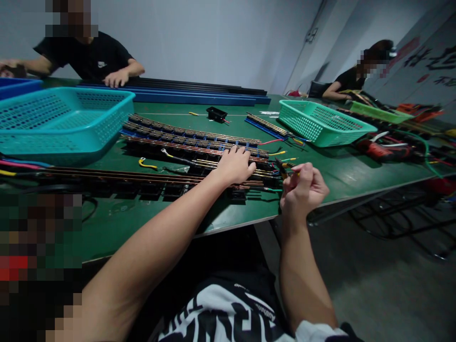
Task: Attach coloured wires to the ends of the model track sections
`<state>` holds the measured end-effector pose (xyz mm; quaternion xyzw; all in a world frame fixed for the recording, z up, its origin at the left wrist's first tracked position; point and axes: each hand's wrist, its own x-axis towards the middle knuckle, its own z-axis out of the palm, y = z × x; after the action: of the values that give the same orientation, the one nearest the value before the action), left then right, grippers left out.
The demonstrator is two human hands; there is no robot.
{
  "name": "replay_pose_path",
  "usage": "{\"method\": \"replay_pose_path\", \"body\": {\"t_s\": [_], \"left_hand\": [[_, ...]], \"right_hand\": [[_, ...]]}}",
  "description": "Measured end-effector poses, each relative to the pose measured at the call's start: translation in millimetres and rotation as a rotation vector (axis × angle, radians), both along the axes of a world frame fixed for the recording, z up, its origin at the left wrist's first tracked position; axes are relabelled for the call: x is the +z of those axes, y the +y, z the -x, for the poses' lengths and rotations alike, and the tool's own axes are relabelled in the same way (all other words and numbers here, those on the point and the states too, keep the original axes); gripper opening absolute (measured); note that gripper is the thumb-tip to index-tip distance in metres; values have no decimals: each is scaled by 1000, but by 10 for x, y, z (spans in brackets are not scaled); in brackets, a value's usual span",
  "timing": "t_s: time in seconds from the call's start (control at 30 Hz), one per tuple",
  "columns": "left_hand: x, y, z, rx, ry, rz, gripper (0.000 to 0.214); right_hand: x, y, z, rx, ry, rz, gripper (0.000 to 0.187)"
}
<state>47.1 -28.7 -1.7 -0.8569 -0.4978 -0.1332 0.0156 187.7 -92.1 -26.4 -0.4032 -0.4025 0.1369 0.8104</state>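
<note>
By table edge (245,224), right hand (305,189) (room rightward).

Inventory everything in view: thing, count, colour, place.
table: one, green, centre
left basket: one, turquoise, table's left
right basket: one, mint, table's right
tray: one, light green, right rear
bin: one, blue, far left
rails: several, blue and black, table's back
metal strips: several, copper-coloured, mid-table
small box: one, black, behind strips
wires: several, mixed colours, around strips
clutter: uncountable, red and orange, right
other people: at least two, dark tops, rear
tool: one, dark, strips' right ends
left hand: one, bare, on strips
right hand: one, bare, gripping tool
</note>
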Motion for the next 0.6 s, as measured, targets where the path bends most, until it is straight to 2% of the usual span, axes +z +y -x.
{"method": "replay_pose_path", "body": {"t_s": [0.1, 0.2, 0.37, 0.47, 0.6], "left_hand": [[9, -3, 1, 7, 10, 7, 49], [3, -2, 2, 7, 9, 13, 49], [-17, 9, 2, 7, 1, 13, 50], [-16, 13, 2, 5, -1, 10, 49], [-10, 10, 3, 3, 0, 17, 50]], "right_hand": [[-45, -26, -67, -1, -150, 29, 35], [-55, -52, -141, -23, -385, 39, 25], [-2, -91, -206, 57, -739, 29, 18], [12, -104, -213, 62, -785, 28, 17], [-26, -96, -202, 61, -696, 15, 12]]}}
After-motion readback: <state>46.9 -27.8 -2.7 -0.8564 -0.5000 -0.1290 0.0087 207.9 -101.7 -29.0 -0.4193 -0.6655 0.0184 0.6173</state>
